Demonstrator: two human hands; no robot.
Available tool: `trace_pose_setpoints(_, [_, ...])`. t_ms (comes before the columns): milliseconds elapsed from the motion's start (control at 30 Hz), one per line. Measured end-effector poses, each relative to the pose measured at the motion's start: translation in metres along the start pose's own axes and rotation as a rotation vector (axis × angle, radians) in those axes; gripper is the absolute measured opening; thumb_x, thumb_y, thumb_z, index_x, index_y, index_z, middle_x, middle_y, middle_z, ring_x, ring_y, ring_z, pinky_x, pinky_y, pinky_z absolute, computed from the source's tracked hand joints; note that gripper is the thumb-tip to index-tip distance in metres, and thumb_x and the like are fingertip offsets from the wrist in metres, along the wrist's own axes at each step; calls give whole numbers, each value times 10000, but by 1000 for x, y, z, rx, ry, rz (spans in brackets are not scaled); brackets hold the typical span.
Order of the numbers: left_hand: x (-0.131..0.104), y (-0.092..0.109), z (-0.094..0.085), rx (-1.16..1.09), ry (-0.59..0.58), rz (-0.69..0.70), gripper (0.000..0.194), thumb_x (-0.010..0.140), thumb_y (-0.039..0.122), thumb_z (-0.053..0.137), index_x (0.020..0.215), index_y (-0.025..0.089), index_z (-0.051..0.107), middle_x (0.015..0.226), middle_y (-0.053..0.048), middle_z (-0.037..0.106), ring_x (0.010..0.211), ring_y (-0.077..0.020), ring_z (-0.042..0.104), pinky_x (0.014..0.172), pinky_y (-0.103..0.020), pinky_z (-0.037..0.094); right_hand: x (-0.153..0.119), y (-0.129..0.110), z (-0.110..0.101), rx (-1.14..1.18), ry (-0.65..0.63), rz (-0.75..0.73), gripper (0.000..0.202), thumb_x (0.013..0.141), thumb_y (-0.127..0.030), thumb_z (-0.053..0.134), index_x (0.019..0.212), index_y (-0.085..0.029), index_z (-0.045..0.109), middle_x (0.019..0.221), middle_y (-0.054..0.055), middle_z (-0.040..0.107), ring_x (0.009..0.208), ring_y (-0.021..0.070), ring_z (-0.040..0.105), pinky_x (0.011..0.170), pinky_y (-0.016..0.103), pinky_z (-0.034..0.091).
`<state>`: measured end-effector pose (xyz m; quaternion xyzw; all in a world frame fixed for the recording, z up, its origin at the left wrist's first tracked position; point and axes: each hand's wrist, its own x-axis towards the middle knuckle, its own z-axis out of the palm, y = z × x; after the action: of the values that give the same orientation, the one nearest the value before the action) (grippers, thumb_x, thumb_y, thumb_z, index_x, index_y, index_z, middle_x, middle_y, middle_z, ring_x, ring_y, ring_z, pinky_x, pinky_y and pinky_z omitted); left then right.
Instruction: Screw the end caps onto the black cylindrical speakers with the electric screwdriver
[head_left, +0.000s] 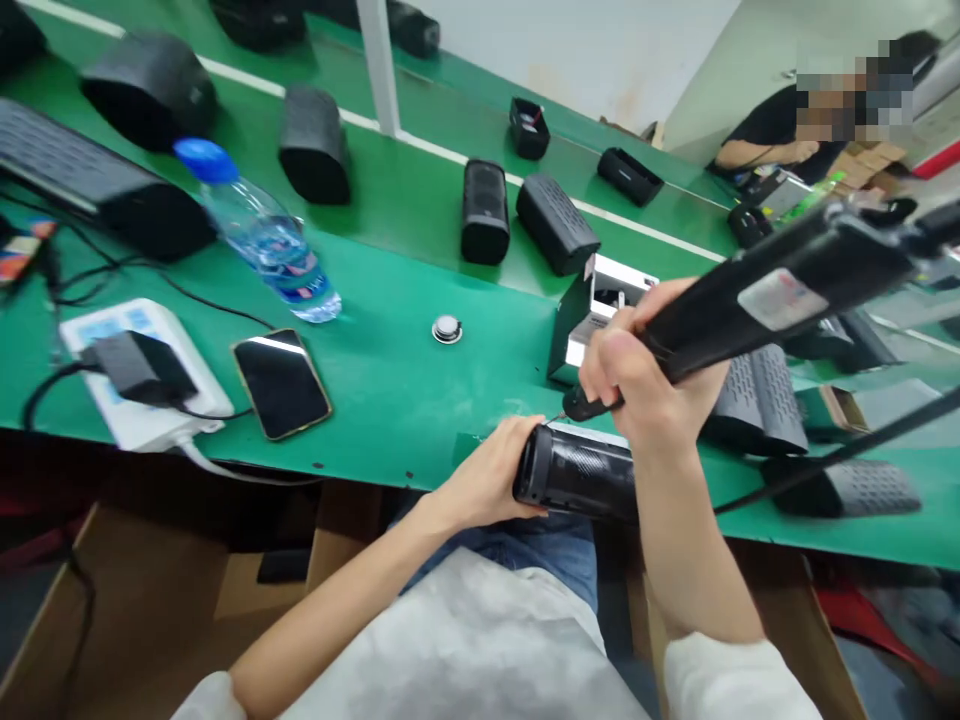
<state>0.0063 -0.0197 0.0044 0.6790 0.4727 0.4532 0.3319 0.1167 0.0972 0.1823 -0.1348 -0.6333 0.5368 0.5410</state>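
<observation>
My right hand [652, 370] is wrapped round a black electric screwdriver [750, 285] with a white label on its body. Its thin bit slants down to the left and meets the near end of a black speaker [581, 472], or comes very close to it. Around that speaker's left end my left hand [499, 470] is closed, thumb above and fingers below, at the table's front edge. The speaker's right end is hidden behind my right forearm. Just beyond my right hand stands a box with a shiny metal face [604, 300].
On the green table [390, 400] are a small round silver part [447, 329], a phone [283, 384], a water bottle [262, 240] and a white power strip [146, 375]. Several black speakers [486, 210] stand further back. Another person [780, 130] works at the far right. A dark cable [847, 450] crosses at right.
</observation>
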Motion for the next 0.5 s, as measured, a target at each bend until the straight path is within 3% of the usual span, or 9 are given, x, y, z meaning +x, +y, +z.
trace_pose_setpoints(233, [0, -5, 2, -4, 1, -22, 1213, 673, 319, 1077, 1655, 268, 366, 1564, -191, 572, 1442, -462, 593, 1208, -659, 530, -9, -1, -4, 59, -83, -6, 183, 976, -136, 809, 1008, -262, 680, 677, -78, 581, 440, 78, 516, 423, 227, 486])
trace_pose_setpoints(400, [-1, -7, 2, -3, 1, -20, 1251, 662, 283, 1086, 1665, 293, 338, 1568, -179, 561, 1463, -438, 576, 1221, -647, 529, -9, 8, -6, -27, -43, 15, 210, 965, -233, 846, 1008, -262, 642, 689, -75, 579, 438, 83, 485, 409, 251, 451])
trace_pose_setpoints(500, [-1, -4, 0, 16, -2, -19, 1177, 726, 267, 1047, 1669, 293, 344, 1575, -177, 553, 1470, -420, 576, 1238, -634, 522, -10, 11, -2, -90, 13, 40, 288, 929, -368, 885, 974, -257, 624, 718, -61, 599, 476, 93, 514, 426, 270, 468])
